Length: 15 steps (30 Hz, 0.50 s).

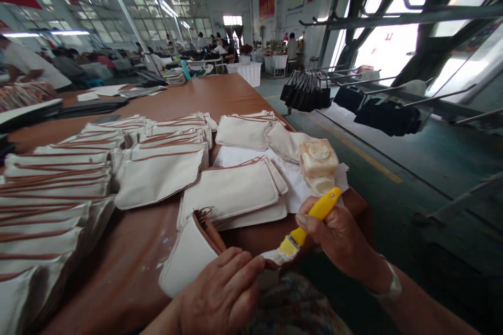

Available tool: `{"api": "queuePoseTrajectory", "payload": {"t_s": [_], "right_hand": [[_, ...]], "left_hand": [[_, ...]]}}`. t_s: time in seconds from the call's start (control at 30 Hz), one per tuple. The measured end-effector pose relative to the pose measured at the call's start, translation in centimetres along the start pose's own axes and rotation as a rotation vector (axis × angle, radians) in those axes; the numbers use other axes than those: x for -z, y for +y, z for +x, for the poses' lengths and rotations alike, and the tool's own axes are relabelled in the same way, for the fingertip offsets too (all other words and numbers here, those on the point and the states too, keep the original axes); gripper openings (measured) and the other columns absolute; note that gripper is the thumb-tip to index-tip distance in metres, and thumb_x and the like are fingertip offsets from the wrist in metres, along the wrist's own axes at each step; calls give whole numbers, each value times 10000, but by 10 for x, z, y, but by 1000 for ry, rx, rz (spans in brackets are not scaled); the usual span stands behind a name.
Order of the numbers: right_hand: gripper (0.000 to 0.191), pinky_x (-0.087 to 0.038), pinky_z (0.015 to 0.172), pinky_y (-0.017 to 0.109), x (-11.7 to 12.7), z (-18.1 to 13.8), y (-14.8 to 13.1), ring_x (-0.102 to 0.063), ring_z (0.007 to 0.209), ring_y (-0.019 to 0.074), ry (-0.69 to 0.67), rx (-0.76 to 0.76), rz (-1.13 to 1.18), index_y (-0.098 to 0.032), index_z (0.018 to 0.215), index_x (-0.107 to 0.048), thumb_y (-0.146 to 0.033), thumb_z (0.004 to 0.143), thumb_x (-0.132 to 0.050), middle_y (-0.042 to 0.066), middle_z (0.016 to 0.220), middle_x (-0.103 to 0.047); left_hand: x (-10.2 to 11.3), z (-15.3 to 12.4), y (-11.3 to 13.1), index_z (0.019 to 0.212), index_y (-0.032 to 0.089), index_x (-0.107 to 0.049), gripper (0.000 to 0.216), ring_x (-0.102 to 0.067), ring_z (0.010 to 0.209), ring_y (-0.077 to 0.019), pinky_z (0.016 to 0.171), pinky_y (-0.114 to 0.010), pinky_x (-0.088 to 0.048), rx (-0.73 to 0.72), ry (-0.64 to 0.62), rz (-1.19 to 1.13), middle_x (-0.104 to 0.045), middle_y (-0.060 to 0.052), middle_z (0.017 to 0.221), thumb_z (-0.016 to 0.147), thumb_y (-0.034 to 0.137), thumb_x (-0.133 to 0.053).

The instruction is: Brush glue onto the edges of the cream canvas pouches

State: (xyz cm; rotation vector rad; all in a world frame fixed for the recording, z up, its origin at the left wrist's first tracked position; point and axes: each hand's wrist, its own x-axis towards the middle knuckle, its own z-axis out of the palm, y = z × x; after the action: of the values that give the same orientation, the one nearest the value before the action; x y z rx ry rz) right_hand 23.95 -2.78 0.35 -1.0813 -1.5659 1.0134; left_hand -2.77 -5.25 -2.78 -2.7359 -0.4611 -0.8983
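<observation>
My right hand (338,238) is closed around the yellow handle of a paintbrush (320,209). Its whitish bristles point down and left, by the brown-trimmed edge of a cream bag piece (190,256) at the table's front edge. My left hand (226,288) is closed on that edge, with the fingertips close to the bristles; the thumb's grip is hidden. Just beyond the brush stands a glue-smeared, cut-open plastic container (317,159) on white paper (296,193). A stack of cream bag pieces (231,188) lies behind my left hand.
Rows of cream bag pieces (51,188) cover the left of the brown table (220,93). More pieces (243,132) lie near its right edge. Racks with dark bags (306,91) stand on the right. Other people and a white bin (247,72) are farther back.
</observation>
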Motion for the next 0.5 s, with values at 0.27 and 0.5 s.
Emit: {"api": "queuePoseTrajectory", "payload": {"t_s": [0.27,0.5], "right_hand": [[234,-355,525,237,-3,2,-5,-465,575,131,88,32,-15,-211,809,-630,-391,957,-616,-15,649,-534],[300,-370,496,247,18,-15,12,-425,535,131,291,-91,40,-190,771,-657,-464,883,-711,-7,614,-478]], "left_hand": [[-2,2,-1,827,137,-603,199,-676,841,-238,720,-394,-585,2,3,-39,-736,-164,1021,908,33,-454],[-12,-11,-4,1079,163,-560,174,-663,890,-190,809,-313,-568,343,-128,-201,-701,-104,1031,998,88,-426]]}}
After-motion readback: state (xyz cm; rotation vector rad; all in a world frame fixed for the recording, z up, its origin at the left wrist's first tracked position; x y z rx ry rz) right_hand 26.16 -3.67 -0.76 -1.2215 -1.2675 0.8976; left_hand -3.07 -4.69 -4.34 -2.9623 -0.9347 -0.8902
